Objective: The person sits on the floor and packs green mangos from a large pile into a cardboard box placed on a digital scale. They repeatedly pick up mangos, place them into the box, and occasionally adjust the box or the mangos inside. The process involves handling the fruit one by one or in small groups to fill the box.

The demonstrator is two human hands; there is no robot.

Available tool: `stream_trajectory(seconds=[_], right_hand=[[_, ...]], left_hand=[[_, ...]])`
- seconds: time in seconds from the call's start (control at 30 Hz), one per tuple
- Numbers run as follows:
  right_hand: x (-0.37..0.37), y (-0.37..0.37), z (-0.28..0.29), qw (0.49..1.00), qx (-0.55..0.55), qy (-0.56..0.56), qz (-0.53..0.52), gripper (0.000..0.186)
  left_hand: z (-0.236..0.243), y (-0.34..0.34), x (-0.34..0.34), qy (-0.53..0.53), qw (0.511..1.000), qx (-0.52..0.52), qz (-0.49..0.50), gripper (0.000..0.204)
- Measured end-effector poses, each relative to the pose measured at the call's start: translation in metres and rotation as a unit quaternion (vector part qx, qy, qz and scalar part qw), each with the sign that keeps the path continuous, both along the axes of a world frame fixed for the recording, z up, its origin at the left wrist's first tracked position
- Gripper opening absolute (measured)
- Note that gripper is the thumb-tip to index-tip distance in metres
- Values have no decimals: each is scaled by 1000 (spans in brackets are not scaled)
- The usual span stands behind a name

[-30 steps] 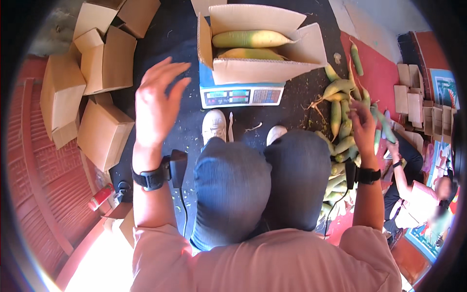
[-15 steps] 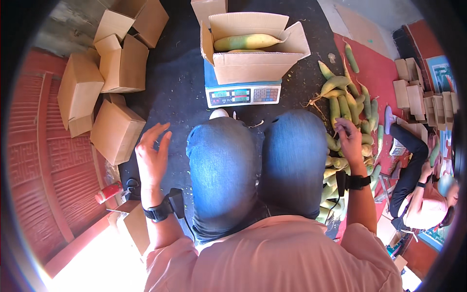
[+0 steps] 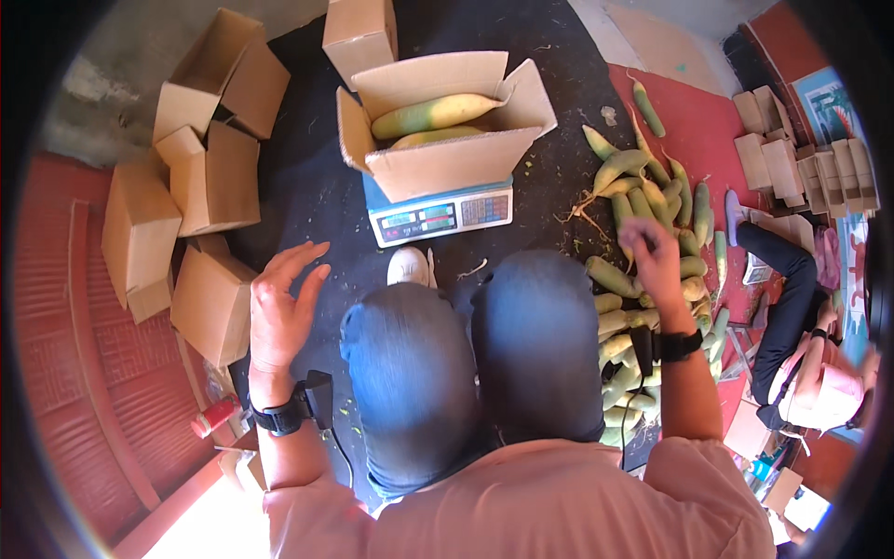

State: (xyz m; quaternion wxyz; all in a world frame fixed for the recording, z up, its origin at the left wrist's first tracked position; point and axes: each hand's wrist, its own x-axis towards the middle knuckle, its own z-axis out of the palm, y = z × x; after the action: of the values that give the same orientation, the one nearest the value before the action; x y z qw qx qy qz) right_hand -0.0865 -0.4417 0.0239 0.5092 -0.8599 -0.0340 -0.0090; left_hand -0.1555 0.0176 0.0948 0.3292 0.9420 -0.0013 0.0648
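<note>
On dark floor mat, left edge: heap of empty cardboard boxes (image 3: pixel 200 177). Left hand (image 3: pixel 279 312) raised beside left knee, fingers spread, holding nothing. Centre, past knees: open box (image 3: pixel 447 140) on weighing scale (image 3: pixel 438 216), two pale green-yellow vegetables (image 3: pixel 433 114) inside. Right of knees: pile of long green vegetables (image 3: pixel 643 233) across mat edge onto red floor. Right hand (image 3: pixel 652 256) down on pile, fingers curled round one vegetable there. Far right: another person's dark trouser leg (image 3: pixel 787 289).

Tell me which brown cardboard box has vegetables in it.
The open brown cardboard box on the grey weighing scale; it alone shows long green-yellow vegetables inside.
</note>
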Motion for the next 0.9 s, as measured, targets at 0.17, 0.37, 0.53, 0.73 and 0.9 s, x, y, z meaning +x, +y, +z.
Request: stream_trajectory(seconds=[0.17,0.37,0.53,0.73,0.9], right_hand=[[121,71,66,980,-30,-80,178,20],[241,169,51,793,-356,133,476,39],[264,228,-20,607,-524,177,570,55],[254,215,-53,656,-467,132,579,61],[273,208,15,682,-401,301,533,54]], left_hand=[[-12,-18,75,-61,993,34,-100,35],[-57,-39,134,-69,989,50,-120,34],[-80,-43,143,-96,990,9,-107,18],[-85,-46,145,-107,988,5,-107,22],[-92,-42,147,-115,990,-1,-82,20]])
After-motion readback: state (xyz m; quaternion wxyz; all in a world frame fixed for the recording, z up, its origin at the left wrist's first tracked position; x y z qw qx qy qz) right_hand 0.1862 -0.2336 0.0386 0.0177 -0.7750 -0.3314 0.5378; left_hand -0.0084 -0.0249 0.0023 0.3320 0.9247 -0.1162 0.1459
